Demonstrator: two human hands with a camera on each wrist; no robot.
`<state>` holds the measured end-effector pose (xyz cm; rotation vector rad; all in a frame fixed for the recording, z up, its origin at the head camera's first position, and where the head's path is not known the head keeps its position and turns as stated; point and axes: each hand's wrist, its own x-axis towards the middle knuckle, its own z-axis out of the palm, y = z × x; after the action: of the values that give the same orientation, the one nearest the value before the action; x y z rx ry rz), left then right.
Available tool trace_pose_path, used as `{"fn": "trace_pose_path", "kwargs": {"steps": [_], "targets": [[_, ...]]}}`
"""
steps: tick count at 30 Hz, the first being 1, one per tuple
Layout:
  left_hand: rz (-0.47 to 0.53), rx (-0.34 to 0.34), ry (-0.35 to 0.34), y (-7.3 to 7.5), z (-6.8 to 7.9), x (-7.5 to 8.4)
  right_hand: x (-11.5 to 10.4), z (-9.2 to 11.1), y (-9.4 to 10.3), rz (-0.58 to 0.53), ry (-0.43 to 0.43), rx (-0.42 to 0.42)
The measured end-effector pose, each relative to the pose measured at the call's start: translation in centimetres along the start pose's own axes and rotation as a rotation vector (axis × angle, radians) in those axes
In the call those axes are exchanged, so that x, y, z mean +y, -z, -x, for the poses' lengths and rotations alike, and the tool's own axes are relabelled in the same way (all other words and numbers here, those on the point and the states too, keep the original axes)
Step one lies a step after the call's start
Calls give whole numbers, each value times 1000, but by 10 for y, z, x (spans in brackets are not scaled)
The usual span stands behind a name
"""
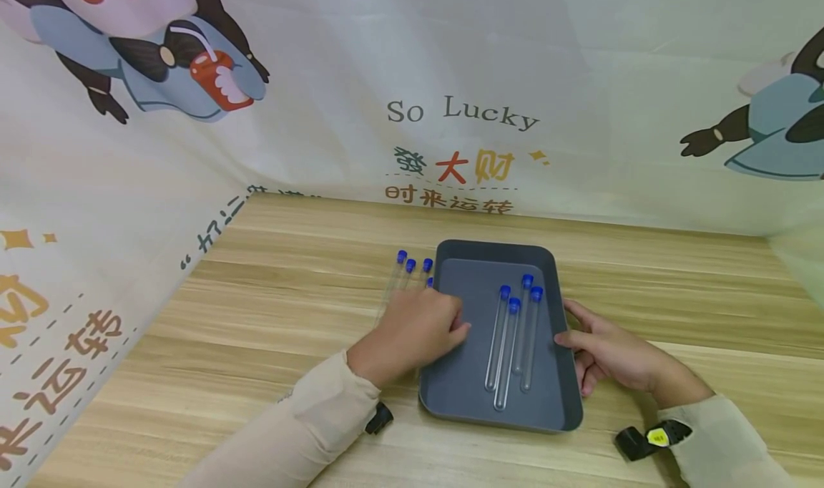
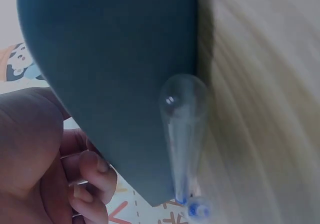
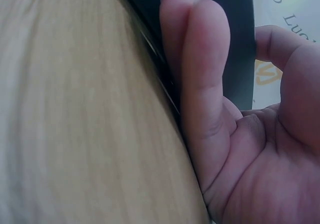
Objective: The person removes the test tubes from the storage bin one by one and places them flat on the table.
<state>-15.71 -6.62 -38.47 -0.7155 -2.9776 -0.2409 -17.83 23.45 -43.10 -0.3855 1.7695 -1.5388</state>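
Note:
A dark grey rectangular tray [image 1: 465, 288] lies on the table with several clear, blue-capped test tubes [image 1: 531, 345] inside, in its right half. Over the tray's left rim, my left hand [image 1: 415, 330] grips the edge, its thumb on the inner side and curled fingers [image 2: 97, 171] by the outer wall. My right hand [image 1: 621, 355] holds the right wall, thumb over the rim and fingers [image 3: 205, 74] against the outside. More blue-capped tubes [image 1: 410, 266] lie just outside the tray on the left, partly hidden behind my left hand. One tube's rounded end [image 2: 184, 101] shows close beside the wall.
The wood-grain table [image 1: 257, 316] extends around the tray. A white printed cloth [image 1: 335, 101] with cartoon figures and lettering rises behind and along the left side. Black straps with small devices [image 1: 637, 443] sit at both wrists.

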Motion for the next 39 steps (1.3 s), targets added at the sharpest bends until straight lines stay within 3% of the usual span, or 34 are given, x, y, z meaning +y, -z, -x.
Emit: {"fn": "trace_pose_path", "kwargs": {"steps": [12, 22, 39], "targets": [[-10, 21, -82, -2, 6, 16, 1, 0, 0, -6, -1, -1], [-68, -9, -121, -8, 12, 29, 0, 0, 0, -2, -9, 0], [-138, -51, -155, -14, 14, 38, 0, 1, -1, 20, -2, 13]]}}
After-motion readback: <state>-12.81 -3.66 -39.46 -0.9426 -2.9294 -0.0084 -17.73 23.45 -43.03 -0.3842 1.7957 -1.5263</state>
